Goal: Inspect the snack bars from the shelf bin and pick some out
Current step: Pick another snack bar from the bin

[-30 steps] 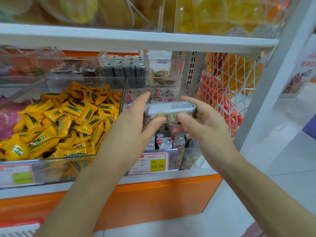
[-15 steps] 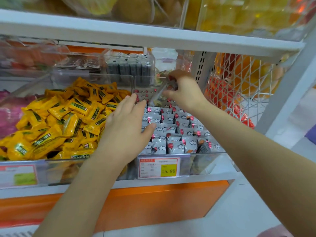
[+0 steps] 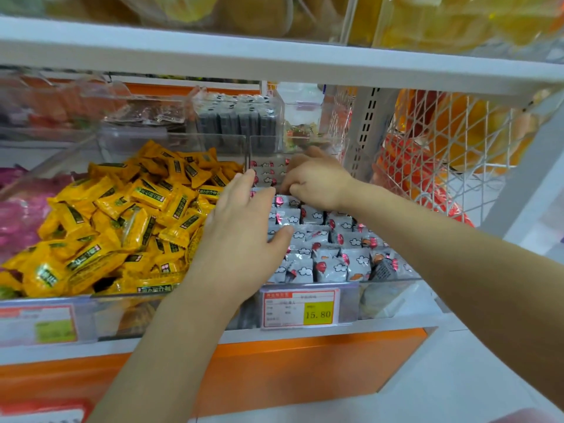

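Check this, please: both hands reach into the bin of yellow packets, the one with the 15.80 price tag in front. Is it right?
Only the colour is wrong. The head view shows the left hand and the right hand in the bin of silver-grey packets; the yellow packets fill the next bin. The 15.80 price tag is indeed on the silver-grey bin's front.

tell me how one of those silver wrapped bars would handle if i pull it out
Likely light: the silver snack bars are small, thin packets. Glossy foil looks slippery in a loose pinch. Packed upright in the clear bin, neighbours may tip when one leaves.
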Demonstrator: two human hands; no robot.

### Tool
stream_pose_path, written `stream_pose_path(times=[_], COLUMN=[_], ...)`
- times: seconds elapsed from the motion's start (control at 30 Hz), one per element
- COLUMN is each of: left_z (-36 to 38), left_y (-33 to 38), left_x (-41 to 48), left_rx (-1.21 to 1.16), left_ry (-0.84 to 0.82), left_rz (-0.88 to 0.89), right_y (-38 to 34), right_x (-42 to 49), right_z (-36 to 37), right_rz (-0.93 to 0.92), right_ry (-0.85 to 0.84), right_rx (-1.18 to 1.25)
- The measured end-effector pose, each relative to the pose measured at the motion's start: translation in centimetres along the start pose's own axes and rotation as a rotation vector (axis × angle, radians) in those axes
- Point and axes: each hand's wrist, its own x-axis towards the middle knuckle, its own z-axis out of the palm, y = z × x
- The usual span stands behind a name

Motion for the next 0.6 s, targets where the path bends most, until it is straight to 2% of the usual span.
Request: stream_pose_path(times=[0.1,0.17,0.33,0.4,0.53,0.6], left_z=[0.0,0.0,-0.1,-0.1,-0.1,-0.3], left_y=[0.0,0.0,0.0,-0.1,-0.1,0.0], left_x=[0.0,0.0,-0.1,-0.1,-0.1,-0.1], left_rx=[-0.012,-0.009,-0.030,-0.033,-0.038,-0.040], left_ry=[0.000,-0.001,-0.006,-0.010,-0.006,-0.008], left_rz=[0.001,0.000,0.002,0.001,-0.001,-0.004], right_y=[0.3,0.6,0.1,0.0,0.3,0.5], right_x=[1.0,2.0,3.4,3.4,2.2,1.0], right_z=[-1.1,-1.4,0.1,0.5,-0.8,-1.6], right_rz=[0.063,0.117,0.085,0.082,0.156,0.176], right_ry=[0.106,0.159,0.086,0.143,0.348,0.493], right_rx=[0.248,0.303,-0.097,-0.096,0.434,0.526])
